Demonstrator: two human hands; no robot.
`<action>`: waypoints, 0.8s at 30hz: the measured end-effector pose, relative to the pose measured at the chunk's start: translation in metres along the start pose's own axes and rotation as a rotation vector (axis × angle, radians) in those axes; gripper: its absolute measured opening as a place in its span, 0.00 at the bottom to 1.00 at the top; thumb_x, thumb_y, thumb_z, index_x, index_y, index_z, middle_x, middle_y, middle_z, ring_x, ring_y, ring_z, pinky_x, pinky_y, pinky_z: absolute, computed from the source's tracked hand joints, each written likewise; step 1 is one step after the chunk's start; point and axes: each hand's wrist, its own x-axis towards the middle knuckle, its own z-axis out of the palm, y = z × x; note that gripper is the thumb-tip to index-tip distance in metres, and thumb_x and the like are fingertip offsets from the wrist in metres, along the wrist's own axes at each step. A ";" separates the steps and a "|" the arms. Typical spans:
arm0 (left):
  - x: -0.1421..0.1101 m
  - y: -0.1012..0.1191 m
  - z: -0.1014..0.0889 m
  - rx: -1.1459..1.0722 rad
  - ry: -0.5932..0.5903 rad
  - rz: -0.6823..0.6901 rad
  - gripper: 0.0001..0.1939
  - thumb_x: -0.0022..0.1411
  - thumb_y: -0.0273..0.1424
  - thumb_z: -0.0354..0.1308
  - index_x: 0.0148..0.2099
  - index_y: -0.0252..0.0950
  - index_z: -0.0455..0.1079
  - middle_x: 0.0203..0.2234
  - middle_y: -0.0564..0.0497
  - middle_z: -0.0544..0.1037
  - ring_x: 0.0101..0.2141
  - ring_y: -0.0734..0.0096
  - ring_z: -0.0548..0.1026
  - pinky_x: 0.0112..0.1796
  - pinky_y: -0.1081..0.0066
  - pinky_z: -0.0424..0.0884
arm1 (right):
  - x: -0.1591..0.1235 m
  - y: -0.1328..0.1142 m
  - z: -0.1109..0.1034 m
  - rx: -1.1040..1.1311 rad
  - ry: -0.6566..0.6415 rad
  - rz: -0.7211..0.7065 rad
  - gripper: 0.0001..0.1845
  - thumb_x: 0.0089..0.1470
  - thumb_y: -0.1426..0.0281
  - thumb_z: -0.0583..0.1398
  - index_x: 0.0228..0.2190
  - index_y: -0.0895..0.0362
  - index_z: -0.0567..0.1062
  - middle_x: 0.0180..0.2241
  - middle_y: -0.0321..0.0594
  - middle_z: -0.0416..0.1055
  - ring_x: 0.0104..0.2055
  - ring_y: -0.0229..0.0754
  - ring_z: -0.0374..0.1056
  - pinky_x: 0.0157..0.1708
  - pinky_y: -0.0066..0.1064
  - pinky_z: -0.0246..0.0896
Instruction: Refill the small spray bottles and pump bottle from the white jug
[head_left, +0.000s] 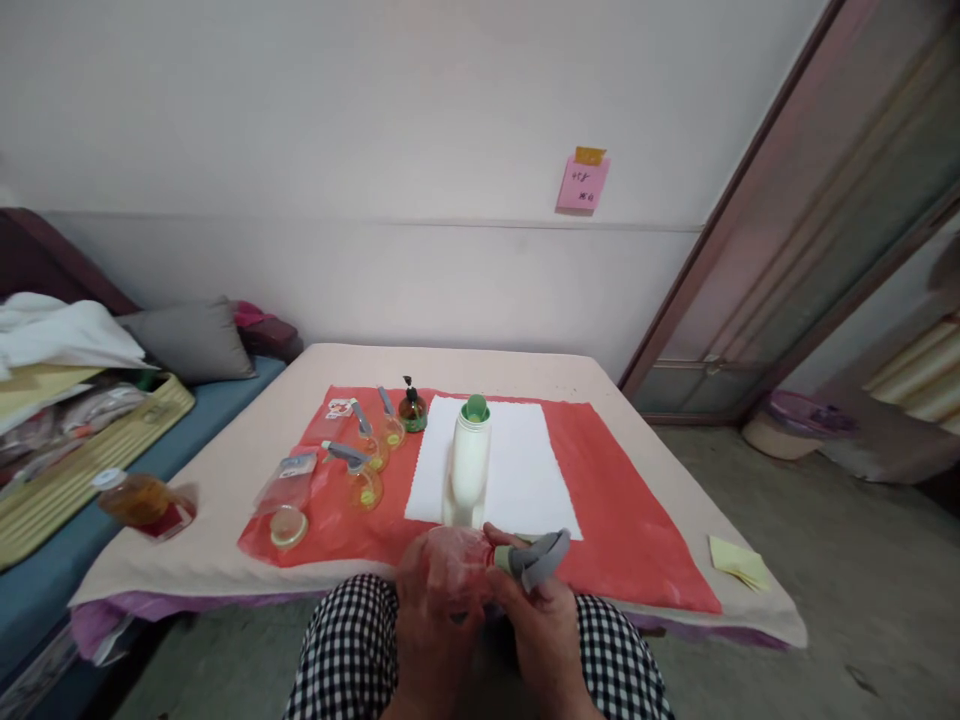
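My left hand is wrapped round the body of a clear plastic container, held low in front of my knees at the table's near edge. At the container's neck, my right hand grips below a pale green collar with a grey, flap-like top that points right. Fingers partly cover the container, and I cannot make out anything inside it. Just beyond my hands stands a tall white bottle with a green piece in its mouth, on a white cloth.
A red sheet covers much of the table. Left of the bottle are a pump bottle, several clear containers with grey tops, a clear packet and a round lid. An amber bottle and yellow notes lie near the edges.
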 end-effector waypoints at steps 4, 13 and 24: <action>0.002 -0.006 0.002 -0.036 -0.012 -0.019 0.37 0.59 0.26 0.58 0.68 0.43 0.50 0.58 0.39 0.65 0.59 0.51 0.66 0.53 0.51 0.72 | 0.011 -0.001 0.000 -0.079 -0.025 -0.015 0.19 0.41 0.58 0.72 0.36 0.53 0.83 0.45 0.49 0.80 0.49 0.56 0.75 0.52 0.50 0.69; 0.005 0.003 0.000 -0.158 -0.020 -0.098 0.33 0.59 0.34 0.61 0.64 0.43 0.55 0.53 0.40 0.70 0.52 0.54 0.72 0.47 0.53 0.76 | 0.015 0.004 0.000 0.018 -0.119 0.033 0.22 0.39 0.60 0.72 0.39 0.52 0.83 0.49 0.48 0.78 0.52 0.55 0.73 0.56 0.48 0.65; 0.000 -0.003 0.017 -0.225 -0.067 -0.213 0.30 0.57 0.41 0.64 0.59 0.44 0.61 0.47 0.44 0.76 0.47 0.54 0.76 0.47 0.54 0.76 | 0.022 0.028 0.027 -0.082 0.009 0.007 0.33 0.40 0.53 0.72 0.48 0.53 0.79 0.46 0.46 0.79 0.50 0.54 0.72 0.53 0.44 0.67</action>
